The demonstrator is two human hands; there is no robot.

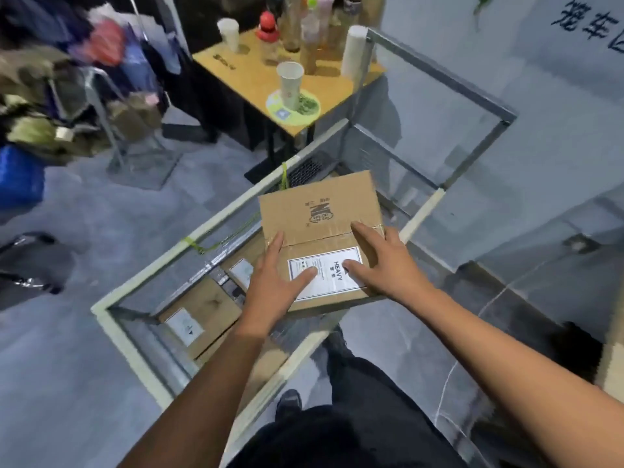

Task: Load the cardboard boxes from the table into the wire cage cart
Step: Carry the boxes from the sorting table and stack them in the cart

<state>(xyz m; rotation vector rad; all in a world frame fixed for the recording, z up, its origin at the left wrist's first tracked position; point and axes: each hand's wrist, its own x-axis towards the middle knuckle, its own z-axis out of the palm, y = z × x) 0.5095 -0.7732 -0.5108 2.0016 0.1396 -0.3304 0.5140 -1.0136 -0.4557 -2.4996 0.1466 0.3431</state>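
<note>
Cardboard box (320,238) held over the wire cage cart (216,221), long axis running away from the body. Left hand (273,282) and right hand (381,261) pressed flat on top, fingers spread, not clenched. Earlier boxes (199,312) seen lower, toward the cart's near-left corner.

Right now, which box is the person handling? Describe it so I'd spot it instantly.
Start at the wire cage cart in the middle of the floor. Over its near right side sits a cardboard box, with the left hand and right hand flat on top. Unlike the boxes lower in the cart, its white label reads HEAVY.
</note>
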